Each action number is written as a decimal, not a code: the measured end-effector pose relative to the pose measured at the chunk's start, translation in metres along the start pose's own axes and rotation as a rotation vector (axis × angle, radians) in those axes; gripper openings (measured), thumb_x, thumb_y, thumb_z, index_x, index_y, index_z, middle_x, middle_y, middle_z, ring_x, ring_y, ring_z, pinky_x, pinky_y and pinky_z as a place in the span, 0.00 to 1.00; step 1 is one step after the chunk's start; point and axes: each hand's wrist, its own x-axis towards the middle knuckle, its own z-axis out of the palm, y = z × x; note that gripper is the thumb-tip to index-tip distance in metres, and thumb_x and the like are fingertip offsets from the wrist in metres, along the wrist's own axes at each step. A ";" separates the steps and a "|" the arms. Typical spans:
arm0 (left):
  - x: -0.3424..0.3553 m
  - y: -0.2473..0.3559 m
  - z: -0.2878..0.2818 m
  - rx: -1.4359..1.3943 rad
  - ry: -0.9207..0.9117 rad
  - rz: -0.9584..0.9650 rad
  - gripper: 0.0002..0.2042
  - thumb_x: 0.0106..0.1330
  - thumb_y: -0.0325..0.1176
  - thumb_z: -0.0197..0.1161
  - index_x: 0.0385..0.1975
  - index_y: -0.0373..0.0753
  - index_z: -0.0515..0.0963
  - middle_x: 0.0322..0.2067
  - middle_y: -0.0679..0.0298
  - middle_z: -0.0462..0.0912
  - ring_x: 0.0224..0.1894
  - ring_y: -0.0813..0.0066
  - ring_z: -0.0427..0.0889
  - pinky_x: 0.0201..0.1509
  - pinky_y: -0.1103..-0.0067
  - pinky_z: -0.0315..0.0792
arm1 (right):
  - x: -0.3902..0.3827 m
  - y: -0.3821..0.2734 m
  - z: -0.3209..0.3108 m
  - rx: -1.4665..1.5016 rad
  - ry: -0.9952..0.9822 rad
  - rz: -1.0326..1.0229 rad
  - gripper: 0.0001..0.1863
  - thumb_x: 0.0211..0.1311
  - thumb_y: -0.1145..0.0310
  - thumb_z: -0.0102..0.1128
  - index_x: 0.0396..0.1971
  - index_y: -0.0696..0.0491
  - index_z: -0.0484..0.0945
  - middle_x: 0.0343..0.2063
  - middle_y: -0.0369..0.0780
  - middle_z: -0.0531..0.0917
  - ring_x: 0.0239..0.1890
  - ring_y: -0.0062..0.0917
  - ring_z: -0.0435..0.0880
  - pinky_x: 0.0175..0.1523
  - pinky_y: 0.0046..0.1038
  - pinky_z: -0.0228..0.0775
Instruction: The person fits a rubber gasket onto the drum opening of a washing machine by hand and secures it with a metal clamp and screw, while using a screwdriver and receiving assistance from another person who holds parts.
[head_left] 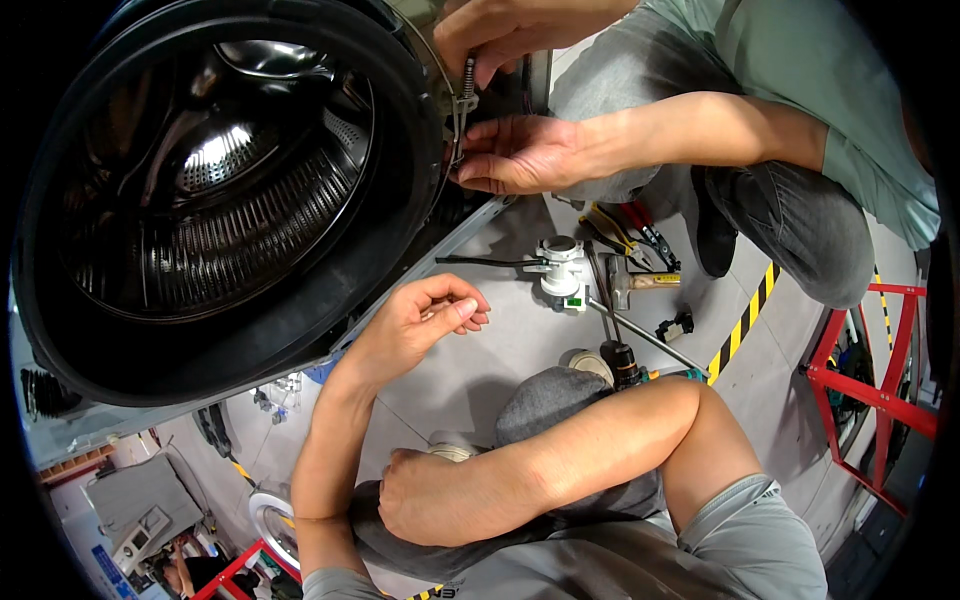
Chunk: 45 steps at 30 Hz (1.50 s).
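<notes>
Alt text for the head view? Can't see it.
A co-worker's hands work at a spring clamp beside a washing machine's drum. The wearer's left hand hovers nearby, seemingly empty; the right hand over a leg. Tools lie on the floor.

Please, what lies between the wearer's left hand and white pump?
The head view shows grey floor between left hand and white pump, a black hose alongside.
</notes>
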 end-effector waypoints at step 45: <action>0.001 -0.005 -0.002 0.017 -0.044 -0.014 0.10 0.69 0.33 0.55 0.41 0.32 0.76 0.37 0.63 0.81 0.40 0.78 0.79 0.46 0.81 0.72 | 0.000 0.004 -0.002 -0.016 0.064 -0.044 0.06 0.41 0.65 0.60 0.16 0.52 0.81 0.16 0.40 0.82 0.20 0.31 0.81 0.21 0.32 0.65</action>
